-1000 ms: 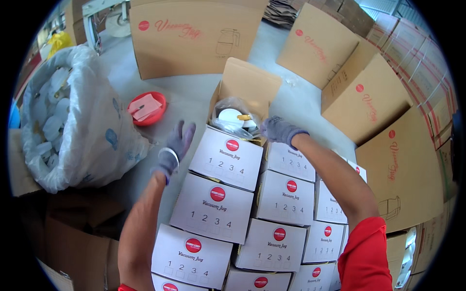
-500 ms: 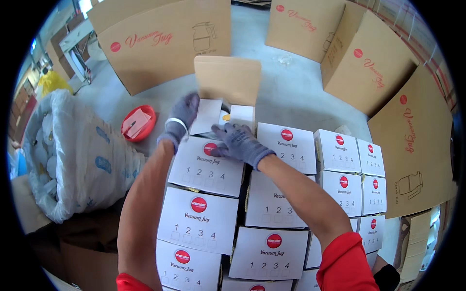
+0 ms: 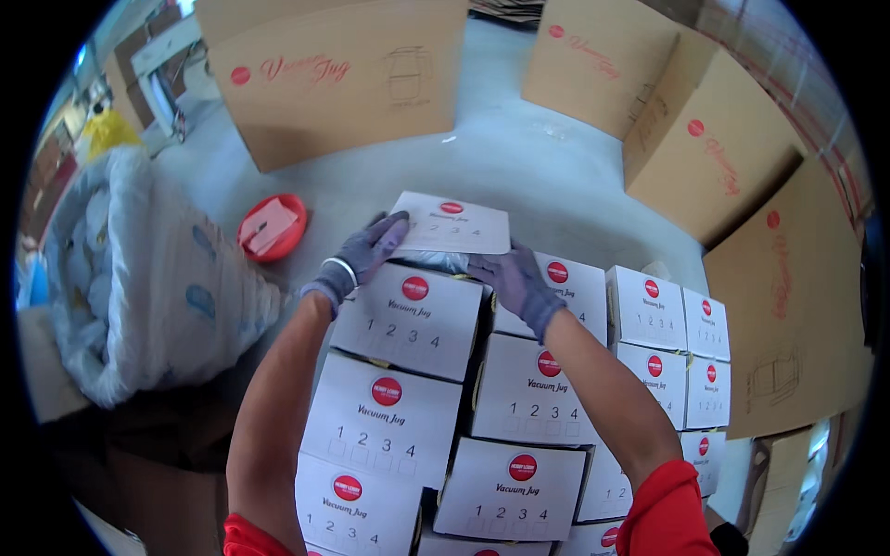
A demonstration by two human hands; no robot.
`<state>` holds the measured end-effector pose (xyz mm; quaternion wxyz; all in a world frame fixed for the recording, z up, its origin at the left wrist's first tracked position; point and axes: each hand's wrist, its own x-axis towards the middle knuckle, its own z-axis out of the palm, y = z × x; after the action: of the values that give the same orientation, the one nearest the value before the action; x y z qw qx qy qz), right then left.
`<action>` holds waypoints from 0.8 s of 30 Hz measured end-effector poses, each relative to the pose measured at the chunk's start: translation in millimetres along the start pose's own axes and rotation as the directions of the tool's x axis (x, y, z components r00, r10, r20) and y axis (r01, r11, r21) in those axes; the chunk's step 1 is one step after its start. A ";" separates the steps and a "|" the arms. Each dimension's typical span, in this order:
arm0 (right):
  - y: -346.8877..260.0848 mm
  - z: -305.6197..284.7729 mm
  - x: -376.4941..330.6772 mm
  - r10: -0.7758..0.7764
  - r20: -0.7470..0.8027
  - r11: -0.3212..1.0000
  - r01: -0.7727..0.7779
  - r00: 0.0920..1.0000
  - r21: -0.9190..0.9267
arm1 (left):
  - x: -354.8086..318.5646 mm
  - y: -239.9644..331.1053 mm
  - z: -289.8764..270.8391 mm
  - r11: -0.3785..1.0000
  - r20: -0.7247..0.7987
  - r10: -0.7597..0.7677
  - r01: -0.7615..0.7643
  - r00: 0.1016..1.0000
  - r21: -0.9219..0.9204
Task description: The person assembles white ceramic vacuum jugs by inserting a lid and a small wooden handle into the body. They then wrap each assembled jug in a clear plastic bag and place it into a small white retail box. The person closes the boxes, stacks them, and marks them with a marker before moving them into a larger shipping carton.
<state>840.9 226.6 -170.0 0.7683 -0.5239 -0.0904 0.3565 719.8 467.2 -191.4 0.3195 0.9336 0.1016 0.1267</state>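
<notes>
At the far end of the block of boxes, a white box lid (image 3: 451, 236) with a red round mark is tilted partly down over its box. My left hand (image 3: 363, 252), in a grey-purple glove with a white band at the wrist, grips the lid's left edge. My gloved right hand (image 3: 522, 289) holds the lid's right corner, its fingers reaching under the front edge. A gap below that edge shows a bit of shiny wrapping (image 3: 434, 260). Directly nearer stands a closed white box (image 3: 408, 320) of the same kind.
Several closed white boxes (image 3: 514, 491) fill the near and right side in rows. A red bowl (image 3: 295, 239) with pink slips and a pen sits left. Beside it leans a big plastic sack (image 3: 171, 296) of pale round pieces. Large brown cartons (image 3: 334, 111) stand behind and right.
The lid, upright before with its brown inside showing, has come down toward me and shows its white printed face. My right hand has moved right to the lid's corner.
</notes>
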 end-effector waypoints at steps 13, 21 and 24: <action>14.5 -40.0 -9.9 -0.277 0.475 -0.421 0.339 0.835 -0.841 | 1.8 13.0 11.3 0.931 0.153 -0.201 0.140 0.967 0.338; -27.2 23.2 -60.3 -0.041 0.281 -0.469 0.230 0.959 -0.852 | -62.7 46.1 41.0 0.899 -0.165 0.058 0.021 0.985 0.438; -10.3 -6.7 -55.1 -0.325 0.663 -0.563 0.425 0.675 -0.709 | -53.3 58.8 46.6 0.888 -0.137 0.043 0.025 0.990 0.459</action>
<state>808.7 184.1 -151.0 0.0862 -0.8016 -0.5578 -0.1972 689.8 380.6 -199.6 0.0810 0.9715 0.1469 0.1672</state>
